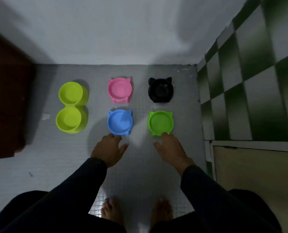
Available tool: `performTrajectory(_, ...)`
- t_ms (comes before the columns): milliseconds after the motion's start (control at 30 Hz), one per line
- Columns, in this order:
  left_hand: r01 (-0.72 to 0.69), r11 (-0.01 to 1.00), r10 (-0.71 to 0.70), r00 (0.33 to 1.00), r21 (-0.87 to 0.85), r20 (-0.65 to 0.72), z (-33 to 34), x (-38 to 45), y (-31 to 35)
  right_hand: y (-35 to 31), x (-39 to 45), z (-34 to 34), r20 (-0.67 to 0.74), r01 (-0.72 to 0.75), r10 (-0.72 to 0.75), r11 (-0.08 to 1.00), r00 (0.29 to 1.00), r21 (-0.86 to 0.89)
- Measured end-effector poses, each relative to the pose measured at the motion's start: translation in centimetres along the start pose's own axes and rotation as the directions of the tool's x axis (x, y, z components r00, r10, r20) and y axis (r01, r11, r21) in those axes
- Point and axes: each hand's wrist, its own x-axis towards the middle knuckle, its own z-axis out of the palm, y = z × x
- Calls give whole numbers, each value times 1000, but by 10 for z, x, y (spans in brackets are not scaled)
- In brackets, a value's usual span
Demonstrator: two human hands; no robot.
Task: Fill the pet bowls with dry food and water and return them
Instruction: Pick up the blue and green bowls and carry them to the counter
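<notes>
Five pet bowls stand on the grey tiled floor (64,157) by a white wall. A yellow-green double bowl (72,107) is on the left. A pink cat-eared bowl (120,90) and a black one (160,90) form the far row. A blue bowl (120,122) and a green bowl (160,123) form the near row. All look empty. My left hand (108,149) reaches to the blue bowl's near edge, fingertips at its rim. My right hand (169,147) reaches to the green bowl's near edge the same way. Neither hand grips anything.
A dark brown wooden door (7,98) stands at the left. A green-and-white checkered tiled wall (250,81) rises on the right, with a beige panel (257,174) below it. My bare feet (136,211) stand on the floor near the bottom.
</notes>
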Motion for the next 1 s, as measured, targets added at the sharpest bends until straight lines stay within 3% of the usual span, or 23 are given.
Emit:
performTrajectory(100, 21, 997, -21, 1000, -68, -3, 30, 23, -11, 11, 27, 22, -65, -114, 127, 977, 990, 181)
performTrajectory(233, 54, 988, -54, 999, -146, -1, 59, 56, -23, 22, 62, 43, -15, -332, 372, 845, 928, 419)
performTrajectory(300, 144, 969, -153, 988, -199, -29, 67, 69, -25, 29, 75, 52, -2, -403, 466, 768, 885, 498)
performTrajectory(467, 328, 852, -391, 917, -408, -79, 85, 87, -33, 33, 102, 75, 112, -459, 625, 428, 772, 778)
performTrajectory(567, 383, 766, -483, 873, -517, -69, 91, 95, -38, 32, 109, 82, 184, -411, 627, 238, 757, 880)
performTrajectory(733, 514, 524, -646, 759, -679, 76, 96, 106, -35, 36, 121, 92, 106, -362, 692, 235, 714, 902)
performTrajectory(1000, 531, 504, -671, 737, -681, 79, 107, 120, -51, 43, 129, 95, 5, -348, 736, 314, 677, 883)
